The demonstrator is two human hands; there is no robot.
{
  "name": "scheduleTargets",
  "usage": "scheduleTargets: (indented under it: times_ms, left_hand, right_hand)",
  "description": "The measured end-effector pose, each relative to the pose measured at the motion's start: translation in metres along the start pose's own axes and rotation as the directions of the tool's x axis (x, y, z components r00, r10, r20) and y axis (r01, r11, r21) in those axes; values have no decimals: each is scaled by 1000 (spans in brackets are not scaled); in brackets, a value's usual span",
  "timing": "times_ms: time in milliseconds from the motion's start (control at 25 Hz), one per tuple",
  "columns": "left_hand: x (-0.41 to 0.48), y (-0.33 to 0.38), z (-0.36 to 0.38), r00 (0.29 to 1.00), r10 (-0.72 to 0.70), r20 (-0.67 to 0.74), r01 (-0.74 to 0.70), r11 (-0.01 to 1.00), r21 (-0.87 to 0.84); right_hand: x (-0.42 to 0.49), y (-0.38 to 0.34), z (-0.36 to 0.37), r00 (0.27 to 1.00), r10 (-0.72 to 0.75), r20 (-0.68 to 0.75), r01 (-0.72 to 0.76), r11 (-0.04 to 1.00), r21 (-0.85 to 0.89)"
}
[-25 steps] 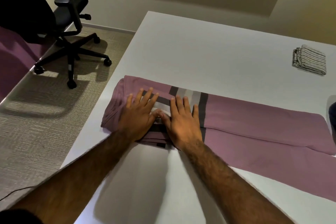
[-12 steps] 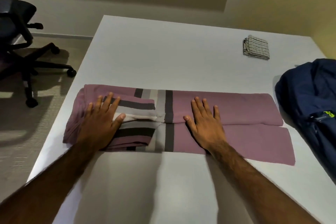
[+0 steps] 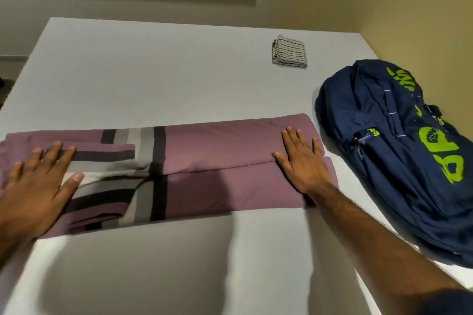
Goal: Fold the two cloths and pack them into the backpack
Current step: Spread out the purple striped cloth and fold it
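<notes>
I see a plain room with pale beige walls and a broad white table (image 3: 158, 79) that fills most of my view from the head camera. Across the near part of it lies a long mauve cloth with grey, black and white stripes (image 3: 210, 146), folded lengthwise into a band that runs from the left edge of the view almost to the backpack. Its left end is doubled over, so the striped panel sits on top there, and a lengthwise seam between two layers shows along the plain right half. My left hand (image 3: 38, 184) lies flat on that doubled left end, palm down and fingers spread wide, its grip closed on nothing. My right hand (image 3: 304, 161) presses flat on the right end of the cloth, fingers straight and close together, likewise holding nothing. Just beside that end, to the right, a navy blue fabric backpack with lime green lettering (image 3: 384, 151) lies on its side on the table, near the cloth but apart from it. Farther back, well apart from both, a small white cloth with thin dark stripes, already folded into a square (image 3: 289, 52), rests on the table. Both of my forearms are bare.
</notes>
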State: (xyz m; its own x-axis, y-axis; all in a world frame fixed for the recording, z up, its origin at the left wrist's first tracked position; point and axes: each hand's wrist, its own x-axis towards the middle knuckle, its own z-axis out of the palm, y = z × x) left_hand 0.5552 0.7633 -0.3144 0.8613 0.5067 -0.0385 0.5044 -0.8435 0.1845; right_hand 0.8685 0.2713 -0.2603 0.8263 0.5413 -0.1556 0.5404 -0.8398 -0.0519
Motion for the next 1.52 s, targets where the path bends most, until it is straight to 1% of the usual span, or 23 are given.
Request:
scheduleTargets:
  times_ms: [40,120,200,240,280,360,440,520,560,640,720,840,920,1040,1120,1160,1200,1240,1280,1320,1400,1440,1520]
  left_hand:
    - [1,0,4,1000,-19,1,19,999,36]
    - [7,3,12,999,-32,-19,32,999,22]
    - [12,59,1,992,-41,-116,37,999,-37]
    - [10,108,-2,989,10,-150,-12,1000,-17]
    - [2,164,-2,982,111,-150,-109,994,21]
    - [-6,281,-3,941,317,-117,-324,945,-47]
    - [-4,366,19,899,431,-75,-437,894,-96]
    - [6,418,40,891,454,17,-452,889,-72]
    - [11,434,47,891,453,41,-452,891,-37]
    - [14,451,54,900,432,52,-433,901,2]
    - [16,454,56,908,414,72,-415,910,-1]
    - [16,452,59,905,416,86,-417,909,-10]
    - [16,453,60,909,405,97,-408,913,9]
    - [17,453,50,891,434,133,-437,899,-12]
    - [14,441,35,895,437,91,-421,894,-152]
    - [13,426,24,914,403,44,-375,883,-281]
    - [14,407,12,939,344,5,-306,841,-445]
    - [15,387,-2,964,264,-17,-215,744,-633]
    - [16,364,-18,987,159,-9,-101,585,-805]
    - [14,339,-35,999,39,32,14,392,-920]
    - [5,285,-60,977,-155,145,147,-3,-989]
    - [1,257,-68,964,-183,195,156,-208,-966]
    - [-10,190,-79,965,-118,233,124,-580,-805]
  right_hand:
    - [1,14,-1,1000,3,3,-3,1000,1]
    - [3,37,-7,999,33,-9,-32,998,47]
    - [6,50,-16,993,79,-85,-65,985,158]
    - [7,52,-22,983,82,-166,-47,978,203]
    - [7,52,-26,967,74,-245,-17,974,228]
    - [2,50,-33,944,108,-311,-28,968,251]
    - [-3,45,-38,942,247,-229,-185,948,260]
    - [-1,43,-37,910,411,-46,-393,894,216]
    - [2,42,-37,885,464,23,-458,863,212]
    - [14,42,-37,853,505,128,-519,798,306]
    - [25,46,-42,824,518,232,-561,685,465]
    - [33,52,-46,803,471,364,-588,528,612]
    - [33,54,-50,808,424,410,-583,471,662]
    - [30,52,-66,813,289,505,-580,323,748]
    - [27,45,-80,824,165,542,-565,168,808]
    - [26,35,-88,824,101,557,-565,93,820]
    - [26,22,-95,817,34,575,-576,17,818]
    - [26,6,-104,809,-36,586,-587,-67,807]
    - [27,-17,-113,807,-105,581,-590,-134,796]
    - [27,-47,-123,805,-168,569,-593,-176,786]
    - [26,-122,-140,831,-235,504,-549,-204,810]
    - [25,-166,-147,845,-240,477,-522,-183,833]
    - [21,-266,-156,856,-274,438,-477,-93,874]
